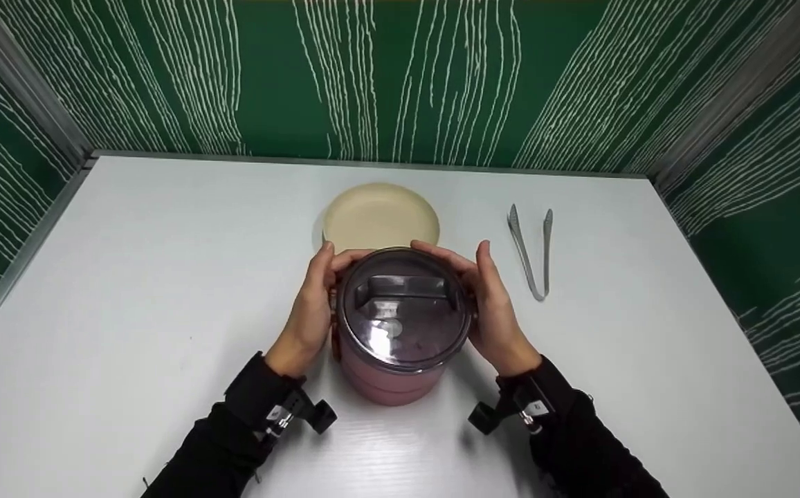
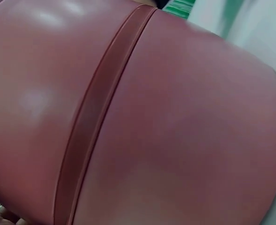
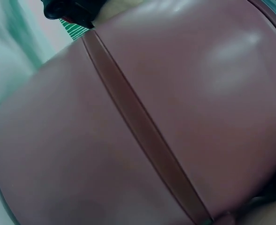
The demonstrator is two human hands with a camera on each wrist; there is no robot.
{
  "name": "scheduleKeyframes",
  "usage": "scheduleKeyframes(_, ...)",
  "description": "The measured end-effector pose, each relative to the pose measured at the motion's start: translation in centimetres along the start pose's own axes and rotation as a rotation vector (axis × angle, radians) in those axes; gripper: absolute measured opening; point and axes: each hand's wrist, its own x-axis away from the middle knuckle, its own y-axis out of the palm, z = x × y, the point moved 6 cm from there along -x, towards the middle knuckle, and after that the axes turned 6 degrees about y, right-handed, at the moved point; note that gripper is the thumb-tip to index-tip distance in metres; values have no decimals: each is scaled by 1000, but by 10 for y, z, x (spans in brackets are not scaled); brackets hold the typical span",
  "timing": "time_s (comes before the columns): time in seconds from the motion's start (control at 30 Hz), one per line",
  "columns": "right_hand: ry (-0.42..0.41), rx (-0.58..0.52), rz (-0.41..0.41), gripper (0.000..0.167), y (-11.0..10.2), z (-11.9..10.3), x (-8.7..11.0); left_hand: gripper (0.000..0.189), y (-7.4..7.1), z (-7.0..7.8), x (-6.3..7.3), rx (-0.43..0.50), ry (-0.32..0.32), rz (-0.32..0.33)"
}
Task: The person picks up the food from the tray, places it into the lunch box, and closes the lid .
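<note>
A pink round canister [image 1: 393, 387] with a dark see-through lid [image 1: 407, 332] stands upright between both hands. A raised handle bar [image 1: 407, 286] crosses the lid. My left hand [image 1: 308, 308] grips the canister's left side, thumb pointing away, fingers curving round the far side. On the opposite side my right hand [image 1: 497, 315] grips it likewise, its fingers reaching along the back of the rim. Each wrist view is mostly filled by the pink wall [image 2: 189, 117], with a darker band [image 3: 138, 126] running round it. Some fingers are hidden behind the canister.
Just beyond the canister lies a cream plate [image 1: 380, 214], its near edge partly covered by hands and lid. Metal tongs [image 1: 537, 277] lie spread to the right, tips pointing away. The white table [image 1: 165, 290] is bounded by green panels [image 1: 275, 83] with white streaks.
</note>
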Motion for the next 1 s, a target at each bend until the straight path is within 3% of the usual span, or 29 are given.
scheduleKeyframes(0.13,10,9,12,78,-3,1,-2,75,-3,-6,-2,63,-18,-11)
scheduleKeyframes(0.4,20,9,31,78,-3,2,-2,82,-14,-33,-10,157,-37,7)
scheduleKeyframes(0.73,-8,2,58,77,2,3,-5,77,-17,-39,-11,135,-24,87)
scheduleKeyframes(1.0,-44,-12,83,74,6,3,-5,68,-16,-39,-14,121,35,105)
